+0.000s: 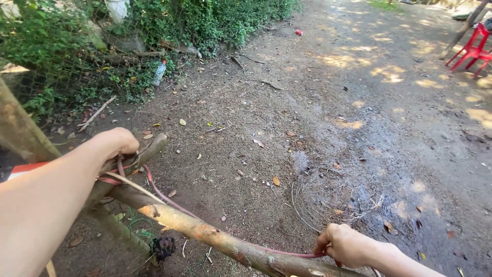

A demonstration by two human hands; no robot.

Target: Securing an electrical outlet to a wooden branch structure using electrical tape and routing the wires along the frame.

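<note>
At the bottom edge of the frame, right of centre, the right hand (348,245) is closed into a fist, its fingers (330,247) curled tight around the end of a reddish cord (169,200). The cord runs taut from that fist up and to the left, lying along a rough wooden pole (215,238) that slants across the lower part of the picture. At the lower left, a dark clump (163,247) hangs below this pole.

Farther up the cord, in the left middle of the frame, the left hand (115,143) sits at the spot where the slanting pole meets a second, shorter pole (151,146). Its fingers are bent down over the crossing, pressed onto the cord loops wound there; how firmly they grip cannot be told, as the back of the hand hides them.

Beyond the poles, a coil of thin wire (333,197) lies on the damp dirt ground (307,102) just above the right hand. Dry leaves are scattered about.

Farther off, in the upper left, a plastic bottle (159,73) lies at the foot of a green hedge (77,46). In the upper right corner stands a red plastic chair (472,50).
</note>
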